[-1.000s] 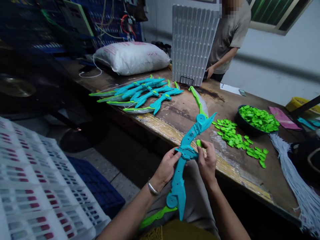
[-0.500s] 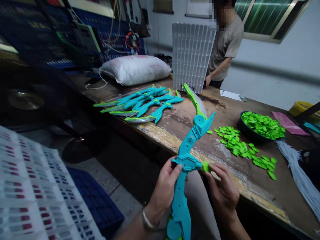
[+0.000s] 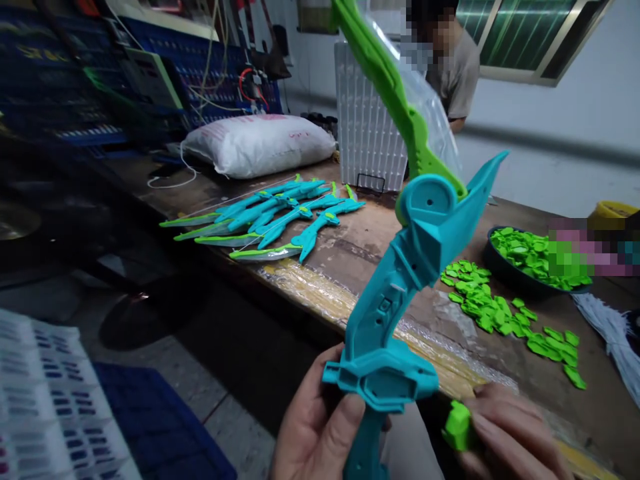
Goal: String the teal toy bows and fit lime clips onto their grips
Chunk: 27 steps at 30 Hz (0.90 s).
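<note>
One curved turquoise plastic bow [image 3: 373,320], green-limbed with a hexagonal recess, is tilting before the brown bench [image 3: 357,243], fingers of the left hand [image 3: 320,427] gripping it. Right hand [image 3: 517,433] is pinching one faceted green plastic piece [image 3: 457,425] just beside. At least four similar bows [image 3: 327,222] are lying behind.

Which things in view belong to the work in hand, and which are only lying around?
Likely belonging:
turquoise frame (left hand)
green piece (right hand)
loose green pieces
similar turquoise frames

Probably just around:
white sack
white crate
blue crate
</note>
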{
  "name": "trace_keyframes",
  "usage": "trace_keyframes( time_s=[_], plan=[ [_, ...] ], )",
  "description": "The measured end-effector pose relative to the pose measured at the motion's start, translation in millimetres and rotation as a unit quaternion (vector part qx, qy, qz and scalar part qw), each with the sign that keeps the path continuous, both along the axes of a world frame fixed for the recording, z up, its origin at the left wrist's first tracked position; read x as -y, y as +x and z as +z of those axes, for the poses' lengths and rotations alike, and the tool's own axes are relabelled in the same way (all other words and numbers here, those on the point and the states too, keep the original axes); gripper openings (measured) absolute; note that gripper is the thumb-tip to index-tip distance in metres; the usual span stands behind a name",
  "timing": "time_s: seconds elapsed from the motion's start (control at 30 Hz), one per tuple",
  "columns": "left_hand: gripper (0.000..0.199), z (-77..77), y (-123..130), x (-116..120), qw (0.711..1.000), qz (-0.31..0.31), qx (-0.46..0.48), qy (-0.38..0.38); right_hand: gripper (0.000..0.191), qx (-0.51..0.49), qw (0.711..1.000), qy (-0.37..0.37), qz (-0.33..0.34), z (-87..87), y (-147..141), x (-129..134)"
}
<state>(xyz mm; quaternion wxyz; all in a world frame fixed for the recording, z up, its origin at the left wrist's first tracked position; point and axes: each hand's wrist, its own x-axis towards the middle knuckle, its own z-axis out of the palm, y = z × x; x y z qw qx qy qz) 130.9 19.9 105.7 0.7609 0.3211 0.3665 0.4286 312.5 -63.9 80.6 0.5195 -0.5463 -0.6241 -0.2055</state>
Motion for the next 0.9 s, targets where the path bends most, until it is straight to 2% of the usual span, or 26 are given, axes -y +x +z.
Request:
trace_keyframes(
  time_s=[0.07, 0.17, 0.3, 0.47, 0.67, 0.8, 0.87, 0.9],
  plan=[
    [0.054, -8.2, 7.0, -5.7, 1.000, -0.018, 0.016, 0.014, 0.033, 0.007, 1.000, -0.003, 0.006, 14.9, -9.1, -9.4],
    [0.047, -22.0, 13.4, -10.5, 0.998, -0.033, 0.022, 0.046, 0.031, 0.028, 0.997, -0.058, 0.049, 29.7, -20.0, -27.7],
    [0.046, -33.4, 10.9, -8.1, 0.997, -0.036, 0.025, 0.060, 0.027, 0.045, 0.994, -0.069, 0.070, 28.8, -24.1, -40.2],
    [0.037, -34.4, 4.2, -3.7, 0.995, -0.052, 0.017, 0.085, 0.031, 0.072, 0.992, -0.077, 0.071, 23.5, -24.8, -36.5],
    [0.043, -31.7, 5.7, -6.6, 0.987, -0.031, -0.065, 0.145, 0.028, 0.096, 0.984, -0.102, 0.106, 33.6, -30.0, -39.6],
    [0.042, -33.3, 5.0, -7.4, 0.977, -0.005, -0.119, 0.179, 0.017, 0.014, 0.977, -0.159, 0.143, 35.9, -27.7, -44.3],
    [0.039, -34.1, 4.0, -5.3, 0.970, 0.011, -0.134, 0.203, 0.024, -0.084, 0.962, -0.206, 0.155, 33.7, -22.4, -47.1],
    [0.038, -34.6, 3.7, -3.7, 0.967, 0.020, -0.136, 0.212, 0.032, -0.139, 0.944, -0.240, 0.177, 32.1, -19.2, -48.9]
  ],
)
